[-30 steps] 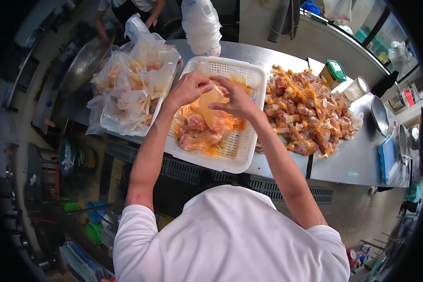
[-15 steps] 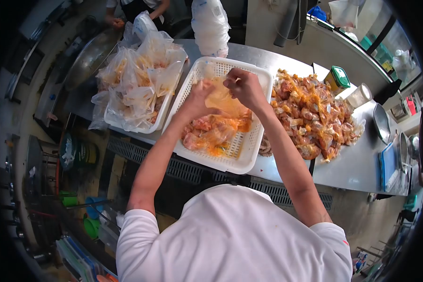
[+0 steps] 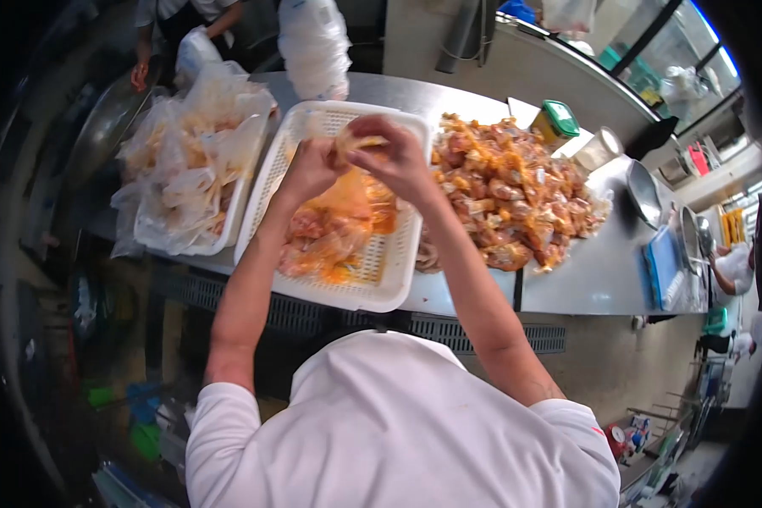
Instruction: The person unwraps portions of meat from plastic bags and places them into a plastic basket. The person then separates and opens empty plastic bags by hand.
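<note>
Above the white perforated basket (image 3: 395, 284), both my hands hold the gathered neck of a clear plastic bag (image 3: 337, 199) streaked with orange marinade. My left hand (image 3: 310, 169) is closed round the neck from the left. On the other side, my right hand (image 3: 394, 157) curls its fingers over the twisted top. The bag's lower part rests in the basket, around pieces of raw marinated meat (image 3: 309, 241). Exactly how the fingertips grip the plastic is partly hidden.
A heap of marinated meat (image 3: 512, 195) lies on the steel table to the right. Filled plastic bags (image 3: 190, 157) crowd a white tub at left. Stacked wrapped containers (image 3: 313, 46) stand behind the basket. A green-lidded tub (image 3: 556, 123) and a dark pan (image 3: 643, 193) sit farther right.
My hands have come together at the bag's neck; they were apart above the basket before. The whole view has shifted, so the table things appear farther left.
</note>
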Available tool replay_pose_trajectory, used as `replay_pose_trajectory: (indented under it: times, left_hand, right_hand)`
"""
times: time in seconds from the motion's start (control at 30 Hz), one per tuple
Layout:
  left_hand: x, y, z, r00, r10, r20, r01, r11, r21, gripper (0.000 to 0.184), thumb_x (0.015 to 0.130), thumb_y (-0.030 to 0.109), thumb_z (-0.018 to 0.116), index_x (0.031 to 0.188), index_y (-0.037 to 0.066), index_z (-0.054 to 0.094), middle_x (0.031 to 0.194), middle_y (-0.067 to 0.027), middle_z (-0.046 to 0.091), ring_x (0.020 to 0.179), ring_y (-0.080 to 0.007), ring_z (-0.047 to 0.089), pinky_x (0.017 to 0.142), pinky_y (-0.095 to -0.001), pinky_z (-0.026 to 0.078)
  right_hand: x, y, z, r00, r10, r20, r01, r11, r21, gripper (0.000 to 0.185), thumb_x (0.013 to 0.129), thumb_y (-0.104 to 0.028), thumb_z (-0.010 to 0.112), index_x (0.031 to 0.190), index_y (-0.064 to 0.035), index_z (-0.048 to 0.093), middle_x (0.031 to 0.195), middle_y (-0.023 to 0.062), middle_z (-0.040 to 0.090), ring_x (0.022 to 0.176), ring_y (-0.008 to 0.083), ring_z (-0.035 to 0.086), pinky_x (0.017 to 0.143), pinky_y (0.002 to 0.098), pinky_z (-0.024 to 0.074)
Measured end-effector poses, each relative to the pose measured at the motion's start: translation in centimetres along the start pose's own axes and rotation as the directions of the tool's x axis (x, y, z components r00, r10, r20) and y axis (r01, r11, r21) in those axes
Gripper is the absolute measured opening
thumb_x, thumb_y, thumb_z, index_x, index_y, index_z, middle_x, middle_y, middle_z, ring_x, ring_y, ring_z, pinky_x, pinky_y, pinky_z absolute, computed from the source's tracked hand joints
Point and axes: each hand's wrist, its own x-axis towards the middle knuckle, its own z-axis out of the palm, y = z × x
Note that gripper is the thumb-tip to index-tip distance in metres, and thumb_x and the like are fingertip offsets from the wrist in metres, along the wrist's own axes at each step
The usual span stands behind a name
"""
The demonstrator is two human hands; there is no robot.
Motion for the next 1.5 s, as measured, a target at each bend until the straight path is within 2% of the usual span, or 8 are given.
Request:
replay_pose_trajectory:
  times: [0.33,0.53,0.63,0.73,0.93,1.1,1.17,1.5]
  left_hand:
    - [1.4,-0.6,-1.8,0.935,-0.197,-0.295,-0.078,0.697,-0.713,0.014,0.086,0.002,0.071,0.096,0.003,0.061,0.077,0.0041,0.06,0.065,-0.0044,0.053,0.06,-0.0202,0.044]
    - [-3.6,4.6,-2.2,0.869,0.178,-0.462,-0.161,0.984,0.077,0.037,0.076,-0.002,0.07,0.111,0.005,0.06,0.108,-0.0065,0.065,0.101,-0.0188,0.061,0.083,-0.0305,0.049]
    - [-4.5,4.6,0.4,0.893,0.436,-0.112,-0.385,0.868,0.313,0.042,0.073,-0.004,0.067,0.113,0.005,0.06,0.11,-0.0092,0.065,0.107,-0.0244,0.062,0.085,-0.0357,0.05]
    - [-5.9,-3.5,2.8,0.956,0.294,-0.006,-0.237,0.781,0.578,0.048,0.073,-0.003,0.065,0.119,0.007,0.061,0.104,-0.0122,0.068,0.102,-0.0335,0.066,0.084,-0.042,0.052]
    - [-7.9,-2.6,-1.0,0.966,-0.17,0.196,0.137,0.975,0.173,0.036,0.082,0.005,0.066,0.118,0.001,0.061,0.076,-0.0099,0.066,0.076,-0.0286,0.067,0.075,-0.0391,0.053]
    - [-8.6,-0.1,5.5,0.951,0.113,0.289,0.257,0.235,-0.937,0.031,0.087,0.01,0.066,0.116,0.001,0.059,0.09,-0.0008,0.062,0.076,-0.0148,0.063,0.074,-0.0321,0.052]
    - [-7.4,-2.5,5.8,0.958,0.012,0.286,0.237,0.528,-0.815,0.026,0.088,0.009,0.065,0.113,0.002,0.059,0.087,-0.0008,0.06,0.075,-0.0138,0.061,0.075,-0.031,0.051]
    - [-5.3,1.3,2.3,0.951,-0.025,-0.31,-0.024,0.988,-0.153,0.047,0.079,0.006,0.074,0.124,0.007,0.06,0.086,-0.0014,0.068,0.081,-0.0149,0.064,0.077,-0.0263,0.05]
  right_hand:
    - [-3.7,6.0,1.6,0.958,0.164,0.234,-0.17,0.985,0.006,0.019,0.088,-0.014,0.072,0.1,-0.0029,0.061,0.08,0.0032,0.064,0.077,0.0171,0.059,0.07,0.032,0.0487]
    - [-4.2,5.4,2.0,0.644,0.758,0.108,-0.759,0.65,-0.039,0.016,0.093,-0.015,0.06,0.092,0.0008,0.061,0.079,0.0084,0.067,0.075,0.0236,0.063,0.068,0.0381,0.0495]
    - [-3.8,7.1,3.4,0.983,-0.032,0.181,0.099,0.92,-0.378,0.022,0.081,-0.011,0.064,0.099,0.0023,0.065,0.094,0.0251,0.067,0.088,0.0437,0.063,0.078,0.0478,0.0496]
    - [-3.1,5.5,2.0,0.816,0.255,0.519,0.068,0.849,-0.524,0.03,0.083,-0.014,0.067,0.11,-0.0007,0.065,0.103,0.0213,0.064,0.096,0.037,0.062,0.084,0.0428,0.0487]
    - [-3.5,5.1,0.1,0.943,-0.119,0.309,0.326,0.501,-0.802,0.027,0.074,-0.017,0.076,0.097,-0.0042,0.07,0.091,0.0133,0.061,0.084,0.0321,0.06,0.072,0.0404,0.0464]
    - [-1.5,3.7,3.0,0.989,0.112,0.099,-0.109,0.993,-0.038,0.013,0.089,-0.015,0.07,0.089,-0.0032,0.065,0.089,0.0014,0.06,0.08,0.0159,0.058,0.071,0.0337,0.048]
    - [-1.3,2.4,3.8,0.912,0.212,0.352,-0.361,0.823,0.439,0.021,0.097,-0.02,0.065,0.083,-0.0064,0.061,0.089,-0.0058,0.057,0.083,0.0023,0.052,0.072,0.0243,0.0469]
    - [-2.8,5.0,5.1,0.929,0.279,-0.241,-0.343,0.896,-0.282,0.027,0.085,0.0,0.054,0.111,0.0003,0.062,0.097,0.0128,0.067,0.081,0.0126,0.061,0.068,0.0283,0.047]
